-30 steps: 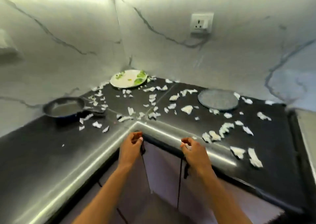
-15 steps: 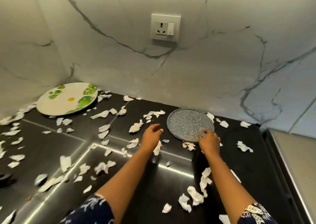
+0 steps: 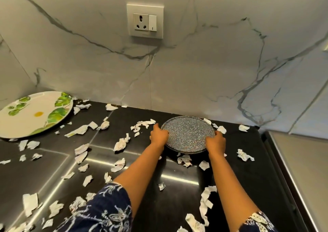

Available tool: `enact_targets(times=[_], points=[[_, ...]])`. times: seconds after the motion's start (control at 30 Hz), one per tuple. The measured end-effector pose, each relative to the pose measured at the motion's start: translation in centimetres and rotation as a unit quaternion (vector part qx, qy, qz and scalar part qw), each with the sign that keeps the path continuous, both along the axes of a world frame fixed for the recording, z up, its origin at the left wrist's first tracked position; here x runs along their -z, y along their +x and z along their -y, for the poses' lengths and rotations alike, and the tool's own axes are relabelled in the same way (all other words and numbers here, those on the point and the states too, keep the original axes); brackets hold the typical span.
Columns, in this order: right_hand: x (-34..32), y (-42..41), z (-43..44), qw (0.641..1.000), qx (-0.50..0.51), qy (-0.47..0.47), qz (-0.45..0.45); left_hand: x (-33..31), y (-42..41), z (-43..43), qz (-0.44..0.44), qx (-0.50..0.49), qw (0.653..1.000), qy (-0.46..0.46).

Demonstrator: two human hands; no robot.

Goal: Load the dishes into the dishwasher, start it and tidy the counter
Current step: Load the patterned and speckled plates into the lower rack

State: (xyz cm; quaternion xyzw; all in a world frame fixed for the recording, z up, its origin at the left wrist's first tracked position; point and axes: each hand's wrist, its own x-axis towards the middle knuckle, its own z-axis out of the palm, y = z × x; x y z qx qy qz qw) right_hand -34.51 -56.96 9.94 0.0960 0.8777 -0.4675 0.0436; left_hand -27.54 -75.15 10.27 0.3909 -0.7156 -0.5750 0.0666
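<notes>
Dish-gathering step: left hand (image 3: pixel 159 135) and right hand (image 3: pixel 215 142) grip opposite rims of the plate (image 3: pixel 188 134), at the desk's (image 3: pixel 248 169) back below the socket (image 3: pixel 145 21). Next, probably lift it level, dishwasher-bound.

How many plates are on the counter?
2. A speckled grey plate at centre, held by the left hand and right hand; a leaf-patterned plate at far left. None looks hidden.
</notes>
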Motion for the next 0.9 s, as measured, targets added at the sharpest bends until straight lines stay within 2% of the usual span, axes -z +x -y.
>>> enact_targets(times=[0.1, 0.2, 0.27, 0.37, 0.5, 0.63, 0.7, 0.8, 0.9], points=[[-0.7, 0.7, -0.6, 0.995, -0.009, -0.083, -0.047, -0.7, 1.6, 1.2, -0.074, -0.049, 0.994, 0.070], [-2.1, 2.3, 0.6, 0.983, -0.039, -0.162, -0.070, -2.8, 5.6, 2.3, -0.185, -0.091, 0.965, 0.159], [-3.5, 3.7, 2.9, 0.972, -0.097, -0.202, -0.078, -4.4, 9.5, 3.6, -0.228, -0.117, 0.948, 0.189], [-4.7, 6.1, 9.1, 0.944, -0.217, -0.240, -0.058, -5.8, 15.6, 7.2, -0.263, -0.205, 0.918, 0.214], [-4.7, 11.4, 20.6, 0.899, -0.381, -0.216, 0.014, -6.7, 24.8, 14.4, -0.283, -0.360, 0.875, 0.158], [-4.1, 17.1, 31.7, 0.856, -0.458, -0.222, 0.089, -7.2, 34.2, 20.3, -0.293, -0.482, 0.820, 0.100], [-4.4, 19.2, 37.0, 0.843, -0.457, -0.241, 0.148, -7.4, 37.8, 23.1, -0.310, -0.521, 0.791, 0.083], [-4.6, 20.9, 44.2, 0.840, -0.374, -0.284, 0.273, -7.3, 41.5, 27.4, -0.322, -0.565, 0.756, 0.067], [-4.0, 20.3, 48.5, 0.867, -0.340, -0.252, 0.261, -7.1, 43.4, 30.6, -0.335, -0.586, 0.734, 0.073]])
